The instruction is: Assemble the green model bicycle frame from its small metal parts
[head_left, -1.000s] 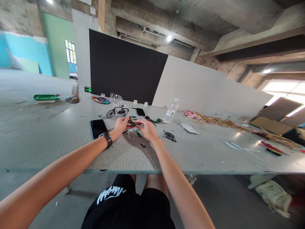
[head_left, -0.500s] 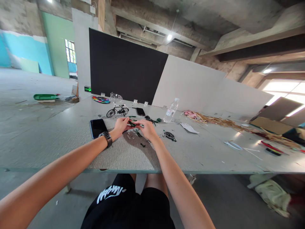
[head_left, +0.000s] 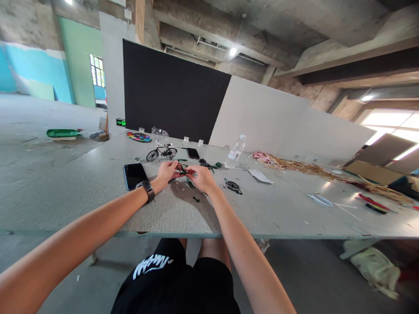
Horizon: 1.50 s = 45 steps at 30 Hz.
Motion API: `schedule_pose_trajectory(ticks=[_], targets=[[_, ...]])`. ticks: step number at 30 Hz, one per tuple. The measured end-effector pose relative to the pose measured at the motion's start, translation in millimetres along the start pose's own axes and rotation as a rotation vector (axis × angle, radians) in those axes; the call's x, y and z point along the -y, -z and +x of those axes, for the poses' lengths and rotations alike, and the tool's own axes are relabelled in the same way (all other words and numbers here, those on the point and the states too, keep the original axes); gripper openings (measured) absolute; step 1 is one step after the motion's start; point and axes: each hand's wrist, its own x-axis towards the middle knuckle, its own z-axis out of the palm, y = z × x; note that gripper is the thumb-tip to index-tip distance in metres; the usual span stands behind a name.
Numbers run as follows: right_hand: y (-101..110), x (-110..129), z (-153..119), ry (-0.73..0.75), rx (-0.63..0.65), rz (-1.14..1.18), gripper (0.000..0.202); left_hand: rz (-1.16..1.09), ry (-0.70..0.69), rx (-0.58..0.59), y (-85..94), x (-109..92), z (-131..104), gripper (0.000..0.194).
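Observation:
Between my two hands is a thin dark green model bicycle part [head_left: 183,170], held just above the table. My left hand [head_left: 166,171], with a dark watch on the wrist, pinches its left side. My right hand [head_left: 202,178] grips the other side with fingers closed; its fingertips are partly hidden. A black model bicycle [head_left: 161,151] stands upright behind my left hand. Right of my right hand lies a small spoked wheel [head_left: 232,186]. One loose green piece [head_left: 196,199] lies in front of my hands, and dark parts [head_left: 205,164] lie behind them.
A phone [head_left: 133,175] lies beside my left wrist, and another phone [head_left: 193,153] farther back. A clear bottle [head_left: 235,152] stands behind a paper sheet [head_left: 259,175]. A paint palette [head_left: 139,137] sits at the back left, dry straw-like strips [head_left: 294,165] at the right.
The green part has turned slightly between my fingers, and my right fingers have shifted a little on it. Everything else on the table stays in place.

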Motion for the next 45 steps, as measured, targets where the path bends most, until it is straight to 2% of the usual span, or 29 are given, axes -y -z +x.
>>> schedule_pose_trajectory(ticks=[8, 20, 36, 45], targets=[[-3.6, 1.8, 0.4, -0.048, -0.014, -0.024, 0.022, -0.020, -0.030, -0.002, -0.4, -0.5, -0.3, 0.020], [-13.1, 9.5, 1.2, -0.179, -0.119, -0.022, 0.017, -0.053, -0.055, 0.023, -0.7, -3.5, -4.0, 0.015], [-9.7, 3.4, 1.2, -0.039, -0.002, -0.131, 0.025, -0.075, 0.019, 0.001, 0.4, -3.5, -3.4, 0.019], [-2.8, -0.2, 2.6, 0.007, 0.022, -0.052, 0.032, -0.111, 0.040, 0.010, -3.0, -4.4, -3.5, 0.021]])
